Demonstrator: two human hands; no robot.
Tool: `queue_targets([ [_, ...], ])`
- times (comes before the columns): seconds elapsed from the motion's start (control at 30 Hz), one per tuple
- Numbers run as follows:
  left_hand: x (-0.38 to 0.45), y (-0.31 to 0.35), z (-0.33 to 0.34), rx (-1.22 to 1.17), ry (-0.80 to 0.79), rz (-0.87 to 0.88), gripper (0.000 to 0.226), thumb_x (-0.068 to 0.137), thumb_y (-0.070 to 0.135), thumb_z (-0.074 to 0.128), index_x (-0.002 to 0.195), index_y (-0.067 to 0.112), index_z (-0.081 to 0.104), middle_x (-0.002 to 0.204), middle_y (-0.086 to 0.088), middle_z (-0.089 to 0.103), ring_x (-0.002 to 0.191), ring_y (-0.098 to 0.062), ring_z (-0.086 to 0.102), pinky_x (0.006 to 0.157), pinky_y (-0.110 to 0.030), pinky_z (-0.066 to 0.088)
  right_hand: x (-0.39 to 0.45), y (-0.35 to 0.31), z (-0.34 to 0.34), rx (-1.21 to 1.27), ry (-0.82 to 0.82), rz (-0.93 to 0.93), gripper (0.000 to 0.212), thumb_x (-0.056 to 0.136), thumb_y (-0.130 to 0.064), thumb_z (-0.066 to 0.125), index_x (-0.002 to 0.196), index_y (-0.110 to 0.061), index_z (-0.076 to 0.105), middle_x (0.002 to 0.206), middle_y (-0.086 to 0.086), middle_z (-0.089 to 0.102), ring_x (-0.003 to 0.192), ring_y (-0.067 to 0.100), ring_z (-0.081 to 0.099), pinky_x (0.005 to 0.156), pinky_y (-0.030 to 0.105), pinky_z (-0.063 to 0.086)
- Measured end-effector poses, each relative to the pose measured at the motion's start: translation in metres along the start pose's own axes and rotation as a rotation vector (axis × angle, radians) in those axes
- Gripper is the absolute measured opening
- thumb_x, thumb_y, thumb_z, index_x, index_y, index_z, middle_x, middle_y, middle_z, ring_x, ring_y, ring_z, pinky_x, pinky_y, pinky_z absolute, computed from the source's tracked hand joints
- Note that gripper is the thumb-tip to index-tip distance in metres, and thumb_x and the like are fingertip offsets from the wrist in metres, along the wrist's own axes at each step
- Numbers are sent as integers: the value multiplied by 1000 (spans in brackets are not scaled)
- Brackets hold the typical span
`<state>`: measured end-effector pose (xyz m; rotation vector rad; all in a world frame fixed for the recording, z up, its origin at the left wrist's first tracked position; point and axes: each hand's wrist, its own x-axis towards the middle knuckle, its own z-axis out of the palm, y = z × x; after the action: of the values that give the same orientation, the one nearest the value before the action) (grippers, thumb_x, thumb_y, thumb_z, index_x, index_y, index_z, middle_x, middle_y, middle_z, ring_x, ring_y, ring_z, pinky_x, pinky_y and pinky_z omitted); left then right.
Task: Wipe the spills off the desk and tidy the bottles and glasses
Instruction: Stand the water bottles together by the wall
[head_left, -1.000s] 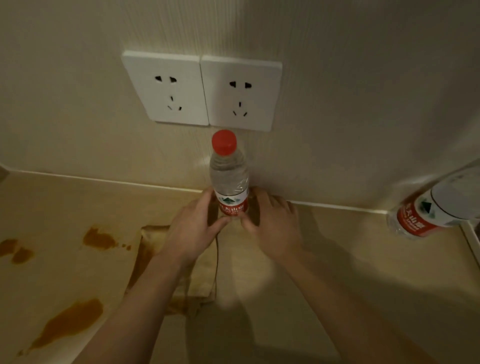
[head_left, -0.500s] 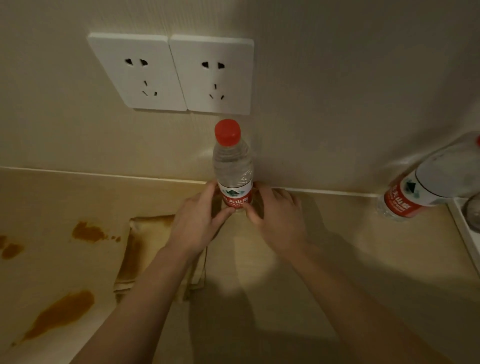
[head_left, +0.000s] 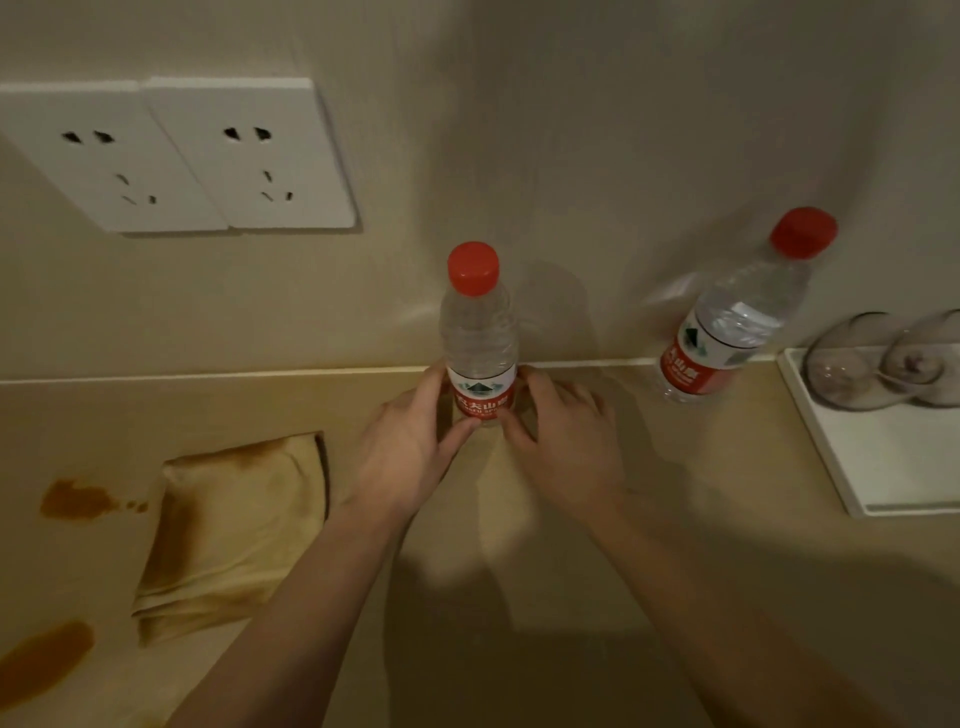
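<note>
A clear plastic water bottle (head_left: 479, 332) with a red cap and a red-and-white label stands upright at the far edge of the desk (head_left: 649, 519), close against the wall, its long axis vertical and the cap pointing up. It looks filled with clear water nearly to the neck. The left hand (head_left: 410, 457) and right hand (head_left: 563, 441) cup its lower part from either side, with the fingers (head_left: 462, 427) of both curled onto the label and base, gripping the bottle between them.

To the right, well apart, a second bottle (head_left: 737, 317) of the same kind also stands by the wall; it appears to lean to the right in this wide view, cap uppermost, and holds clear water.

Further right, a white tray (head_left: 893, 467) sits on the desk against the wall. Two clear glasses (head_left: 883, 358) rest at its far end, side by side and touching; whether anything is in them cannot be told.

Left of the hands a folded cloth (head_left: 234, 530), stained brown, lies flat on the desk. Brown spills (head_left: 78, 500) mark the surface to its left, one just beside the cloth and another nearer the near-left corner.
</note>
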<state>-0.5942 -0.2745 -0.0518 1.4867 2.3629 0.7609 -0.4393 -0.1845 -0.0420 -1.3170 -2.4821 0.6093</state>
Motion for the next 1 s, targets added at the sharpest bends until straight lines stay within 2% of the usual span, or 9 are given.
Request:
queue_targets([
  [0.1,4,16,10,-18,-17,25,58,92,47,66,137,35,33,120,-1,71,104,-29,67,85,-43,53,-4,17,-10,-7,-3,21,48,96,-52,44,133,-24,51,116,0,71,116,26,58,100,46,35],
  [0.27,9,38,28,-17,-36,35,56,92,48,65,137,32,35,118,-4,71,104,-34,64,82,-38,48,-9,40,-23,-47,-12,70,44,98,-50,47,135,-24,50,121,0,69,122,26,54,100,43,35],
  [0.43,12,55,42,-19,-40,22,58,92,47,66,140,29,38,125,-3,69,109,-36,63,85,-38,44,-23,68,-34,-68,-54,102,52,100,-47,45,145,-22,45,134,3,63,131,26,47,108,43,34],
  [0.63,17,72,49,-60,-68,20,58,93,44,67,141,31,38,131,0,67,117,-31,62,94,-42,49,-48,88,-42,-112,-26,101,46,98,-40,55,138,-17,55,132,7,63,131,30,48,107,45,35],
  [0.87,26,99,64,10,-91,52,65,94,49,63,147,28,33,130,-5,67,115,-32,62,97,-47,48,-66,106,-47,-150,-36,134,45,100,-42,52,139,-20,56,144,5,55,137,27,42,113,44,29],
  [1.0,30,109,71,37,-90,65,67,94,51,62,148,28,31,130,-6,66,115,-31,62,97,-49,48,-72,114,-50,-141,-21,130,43,101,-40,52,139,-20,56,142,4,56,135,26,43,113,43,30],
])
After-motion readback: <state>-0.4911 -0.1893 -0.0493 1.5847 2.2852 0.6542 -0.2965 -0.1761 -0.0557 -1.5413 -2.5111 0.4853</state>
